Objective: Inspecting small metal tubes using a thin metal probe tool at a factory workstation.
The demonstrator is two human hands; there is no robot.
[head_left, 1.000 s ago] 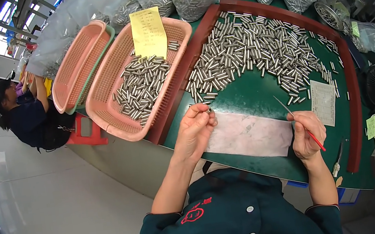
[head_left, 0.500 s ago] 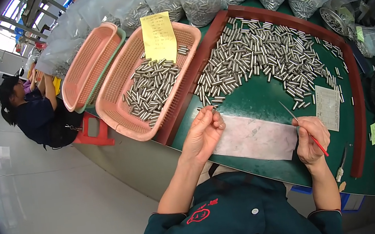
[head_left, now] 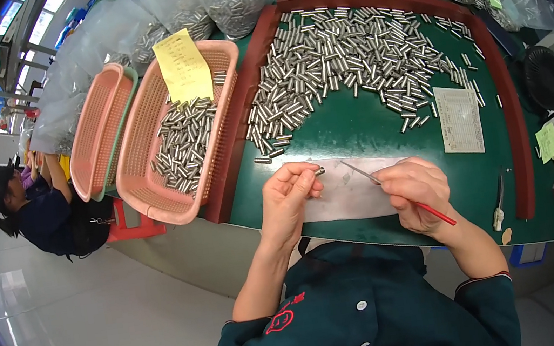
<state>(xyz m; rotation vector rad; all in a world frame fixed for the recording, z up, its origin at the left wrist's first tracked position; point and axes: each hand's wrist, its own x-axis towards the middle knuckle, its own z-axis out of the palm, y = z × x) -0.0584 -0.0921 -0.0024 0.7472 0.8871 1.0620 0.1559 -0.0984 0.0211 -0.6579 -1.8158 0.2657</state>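
Head view: at centre frame, the left hand [head_left: 291,196] pinches a metal cylinder [head_left: 320,171]; the right hand [head_left: 418,192], fingers closed around a red-handled tool [head_left: 435,213], has moved inward, leaving the tool's tip near the cylinder.

Left fingers [head_left: 299,170] pinching pin [head_left: 320,172], right fingers [head_left: 400,185] gripping tool [head_left: 436,213]

Head-worn fisheye looking down over table [head_left: 355,123]

Hands [head_left: 287,203] [head_left: 419,194] closer together — red-handled tool [head_left: 436,213] shifted left, tip now near metal pin [head_left: 320,171].
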